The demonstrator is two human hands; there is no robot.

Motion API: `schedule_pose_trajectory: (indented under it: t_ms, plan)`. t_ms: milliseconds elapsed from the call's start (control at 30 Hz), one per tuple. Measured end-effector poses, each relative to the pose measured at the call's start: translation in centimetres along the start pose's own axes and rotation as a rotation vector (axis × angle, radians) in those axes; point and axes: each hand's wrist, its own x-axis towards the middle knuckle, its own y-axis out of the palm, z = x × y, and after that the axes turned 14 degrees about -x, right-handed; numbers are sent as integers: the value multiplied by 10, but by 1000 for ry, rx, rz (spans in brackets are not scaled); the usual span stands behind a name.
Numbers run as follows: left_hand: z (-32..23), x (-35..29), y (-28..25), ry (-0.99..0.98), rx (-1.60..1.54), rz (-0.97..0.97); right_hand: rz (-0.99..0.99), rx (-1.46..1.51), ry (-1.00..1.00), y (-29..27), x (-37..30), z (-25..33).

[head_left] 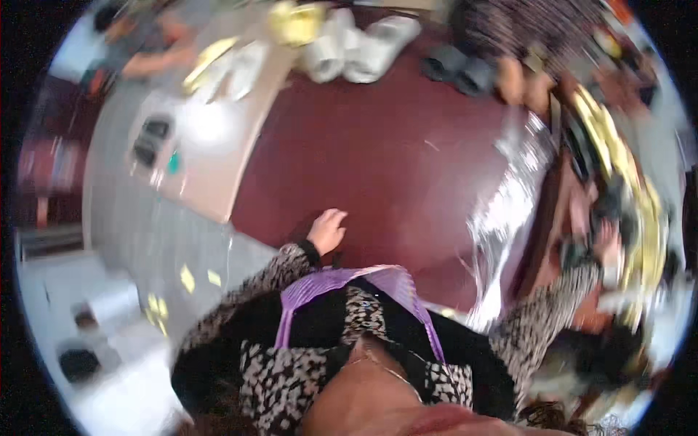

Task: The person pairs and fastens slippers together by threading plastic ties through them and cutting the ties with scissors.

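My left hand (327, 231) hangs free over a dark red floor (378, 152), its fingers loosely apart and holding nothing. On the far right, my right hand (605, 243) reaches into a blurred heap of gold-yellow and dark things (640, 218). Motion blur hides whether it grips anything. Both my sleeves are black and white patterned, and a purple pleated cloth (342, 283) lies over my chest.
A shiny silver sheet (509, 211) runs down the right side. A pale brown table (218, 145) at upper left carries small dark objects. White rolls (356, 43) lie at the top. One person (145, 43) sits top left; another in striped clothes (523, 29) is top right.
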Motion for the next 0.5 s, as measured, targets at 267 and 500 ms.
schedule_pose_trajectory:
  t_ms: [267,500]
  plan:
    - [-4,-23,5,-293,51,-16,588,182,-45,331,-71,-41]
    - [30,-43,-59,-251,-18,-258,976,-37,-85,474,-338,5]
